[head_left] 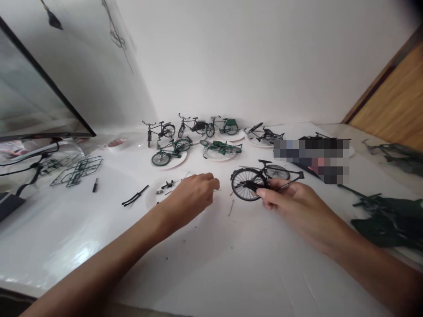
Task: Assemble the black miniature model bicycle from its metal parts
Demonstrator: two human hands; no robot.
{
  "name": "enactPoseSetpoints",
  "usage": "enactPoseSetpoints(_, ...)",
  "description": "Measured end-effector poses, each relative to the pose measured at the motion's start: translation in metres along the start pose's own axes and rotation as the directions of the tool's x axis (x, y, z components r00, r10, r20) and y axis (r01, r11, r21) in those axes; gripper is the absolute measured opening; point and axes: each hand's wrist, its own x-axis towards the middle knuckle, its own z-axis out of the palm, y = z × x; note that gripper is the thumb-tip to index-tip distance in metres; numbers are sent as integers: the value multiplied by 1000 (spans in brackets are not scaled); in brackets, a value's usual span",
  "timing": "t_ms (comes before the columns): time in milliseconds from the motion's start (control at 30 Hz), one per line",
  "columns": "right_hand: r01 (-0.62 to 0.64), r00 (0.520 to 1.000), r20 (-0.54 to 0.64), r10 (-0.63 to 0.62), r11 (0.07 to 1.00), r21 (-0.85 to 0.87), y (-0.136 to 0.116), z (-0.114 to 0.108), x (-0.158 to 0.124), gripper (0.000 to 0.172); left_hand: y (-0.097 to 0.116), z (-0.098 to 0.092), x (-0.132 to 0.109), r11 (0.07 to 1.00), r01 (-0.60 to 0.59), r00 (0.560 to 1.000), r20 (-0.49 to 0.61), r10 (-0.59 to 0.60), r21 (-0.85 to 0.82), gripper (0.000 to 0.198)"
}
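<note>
My right hand (pixel 291 196) grips a black miniature bicycle (pixel 247 182) between thumb and fingers, holding it over the white table. The bicycle has a rear wheel, saddle, chain cover and frame; a second wheel shows behind the frame. My left hand (pixel 198 191) is closed, fingers bent together, just right of a white paper plate (pixel 152 193). Whatever it pinches is hidden, though a thin pale sliver shows by its fingertips. Small dark parts (pixel 169 185) lie on that plate. A black fork-shaped part (pixel 135 196) rests left of it.
Several finished miniature bicycles (pixel 160 130) stand or lie along the back, some on paper plates. Green part frames (pixel 79 171) and a small screwdriver (pixel 95 185) lie at left. Dark green pieces (pixel 390 215) sit at right. A dark-edged screen (pixel 39 79) leans in at upper left.
</note>
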Motion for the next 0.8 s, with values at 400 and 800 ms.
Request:
enactPoseSetpoints(400,-4,997,74,7,999,-35,-5,8,-6,26,19,-8,-2,763,110,882,-291,-370,-636,14)
enactPoseSetpoints(800,31,998,58,-28,998,-61,-9,12,-9,24,30,-6,-5,812,131,870,-327,-370,-569,11)
